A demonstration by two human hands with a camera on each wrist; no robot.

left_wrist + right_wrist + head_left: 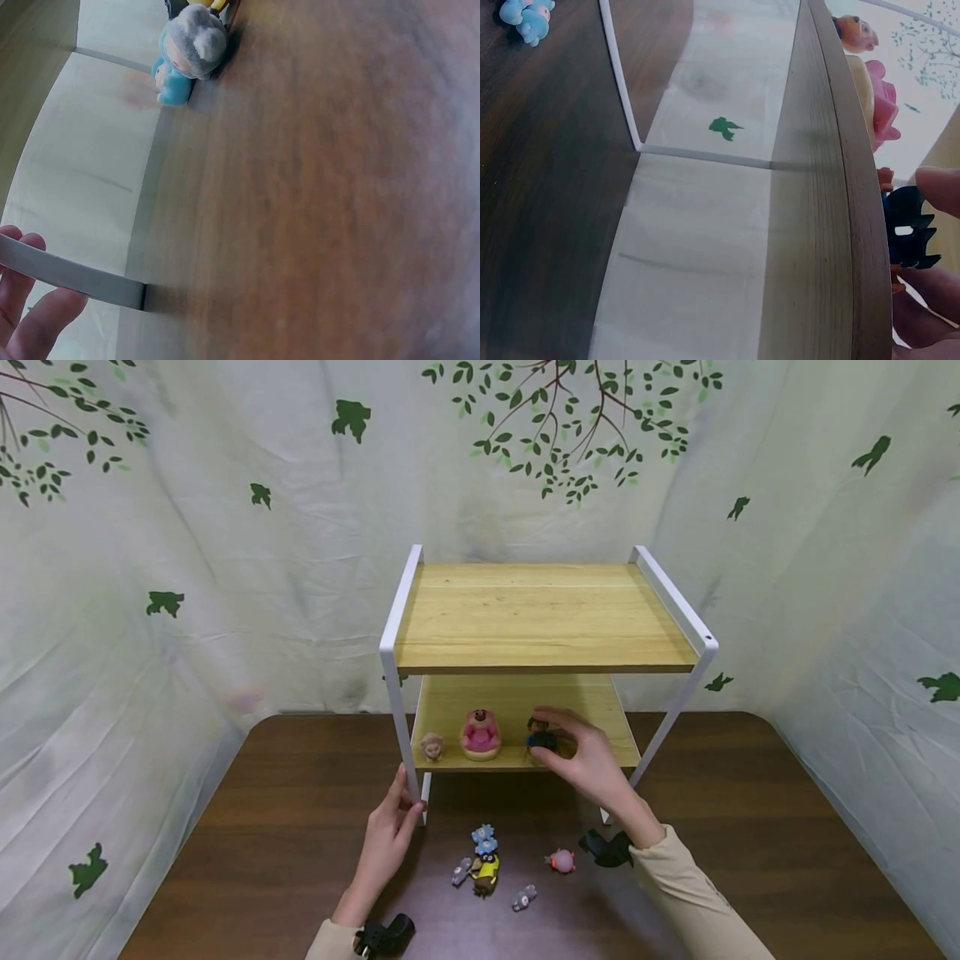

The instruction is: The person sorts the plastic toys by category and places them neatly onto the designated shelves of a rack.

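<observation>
On the lower shelf (450, 693), my right hand (588, 764) pinches a small dark figurine (542, 741) between thumb and fingers. The right wrist view shows that dark figurine (909, 229) at the shelf edge, with fingertips (939, 187) touching it. A pink figure (481, 737) and a small pale head-shaped figure (432, 746) stand to its left. My left hand (386, 835) grips the rack's left front leg (397, 718). In the left wrist view, thumb and fingers lie on both sides of the white leg (82, 277).
On the brown table (300, 793) below the rack lie blue flower-like figures (484, 839), a yellow-and-dark figure (486, 875), small grey figures (524, 897) and a pink round one (561, 861). The wooden top shelf (547, 614) spans above the hands. A white leafy-patterned cloth hangs behind.
</observation>
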